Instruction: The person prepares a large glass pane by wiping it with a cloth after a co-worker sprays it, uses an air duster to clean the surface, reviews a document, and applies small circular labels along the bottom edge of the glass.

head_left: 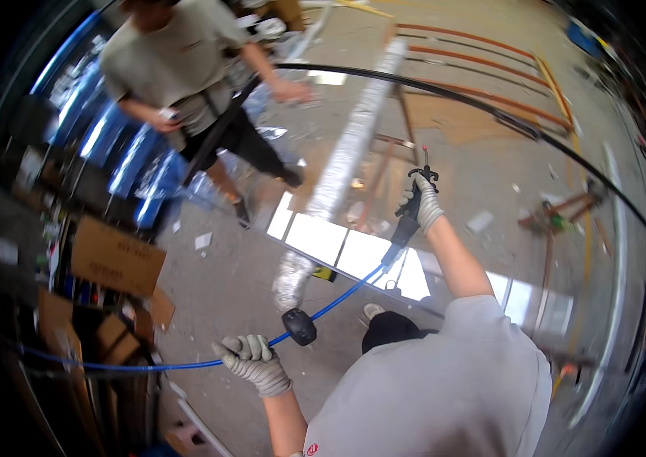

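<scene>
My right hand, in a pale work glove, is wrapped around a long black handheld tool with hook-like prongs and a thin red-tipped end. A blue hose runs from the tool's lower end toward the left. My left hand, also gloved, is closed on that hose with curled fingers. Just beside the left hand, a black rounded stopper sits around the hose. Beneath the tool lies a glossy white panel strip; the tool appears apart from it, though the exact gap is hard to judge.
A co-worker stands at the far left. A foil-wrapped tube stretches away ahead. A black curved rail arcs across the view. Cardboard boxes are stacked at left, and an orange metal rack stands at the back.
</scene>
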Tool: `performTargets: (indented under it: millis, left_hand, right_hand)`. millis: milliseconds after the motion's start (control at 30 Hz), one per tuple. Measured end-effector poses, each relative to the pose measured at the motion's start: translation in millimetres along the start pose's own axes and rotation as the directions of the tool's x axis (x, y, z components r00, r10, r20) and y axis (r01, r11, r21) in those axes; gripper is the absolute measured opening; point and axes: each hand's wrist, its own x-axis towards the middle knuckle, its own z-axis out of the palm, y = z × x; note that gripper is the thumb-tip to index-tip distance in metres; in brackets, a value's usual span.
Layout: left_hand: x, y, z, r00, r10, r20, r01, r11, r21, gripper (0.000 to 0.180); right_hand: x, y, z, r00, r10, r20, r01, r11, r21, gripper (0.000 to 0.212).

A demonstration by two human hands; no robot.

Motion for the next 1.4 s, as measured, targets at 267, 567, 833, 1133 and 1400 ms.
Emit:
performTargets:
  millis: [267,567,833,1133,1400]
  left_hand:
    - [-85.1,10.7,-53.0,0.947,-0.073,0.313,0.115,0.986,-0.118,0.04]
    - [-196.6,60.5,-96.8,0.993,-0.074,0.089,0.079,0.995,-0.053,0.043]
    - [-276.9,49.1,-74.4,0.96,-0.035,0.279,0.05,0.998,-0.047,0.045]
    - [-395.0,-76.4,20.5,0.893,-0.204,0.401,0.237,0.971,-0.033,0.048]
    - [-484.0,-183.2,97.0,0.71,-0.396,0.583,0.402,0.907,0.127,0.048]
  right_hand:
    - [-210.6,-6.7,-182.6,0.951,-0.194,-0.239,0.273,0.891,0.362,0.032]
    - [-368.8,48.6,-283.3,0.88,-0.176,-0.441,0.369,0.839,0.4,0.032]
    - [-353.8,-19.1,-282.9,0.947,-0.251,-0.202,0.302,0.909,0.288,0.04]
    - [-364.0,-194.5,-389.3,0.818,-0.351,-0.456,0.55,0.709,0.44,0.038]
    - [-469.0,-251.2,-572.7,0.635,-0.486,-0.6,0.755,0.553,0.352,0.037]
